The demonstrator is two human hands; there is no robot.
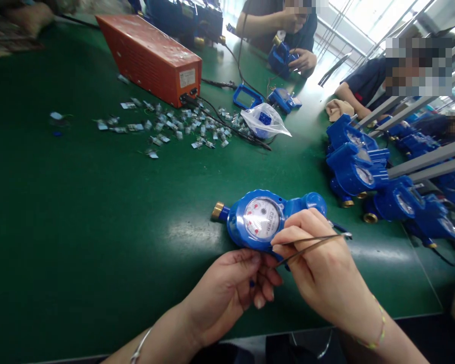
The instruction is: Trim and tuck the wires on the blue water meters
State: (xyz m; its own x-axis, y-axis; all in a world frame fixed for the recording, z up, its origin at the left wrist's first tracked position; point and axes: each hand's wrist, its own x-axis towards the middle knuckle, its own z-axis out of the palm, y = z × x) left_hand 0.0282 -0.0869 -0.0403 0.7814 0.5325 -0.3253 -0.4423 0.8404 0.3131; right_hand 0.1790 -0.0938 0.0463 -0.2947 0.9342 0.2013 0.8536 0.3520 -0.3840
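A blue water meter (237,225) with a round white dial lies on the green table, its brass threaded end pointing left. My right hand (322,263) grips a pair of thin metal tweezers (318,243), whose tips point toward the meter's near edge. My left hand (227,288) is beside that edge with its palm turned up and thumb and fingers closed together. A small dark blue piece (252,284) shows among its fingers. Whether the left fingertips touch the meter is hard to see.
An orange box (151,58) with cables stands at the back left. Many small metallic parts (178,124) lie before it, with a clear plastic bag (266,121) to their right. More blue meters (358,162) crowd the right side. Co-workers (284,30) sit across the table.
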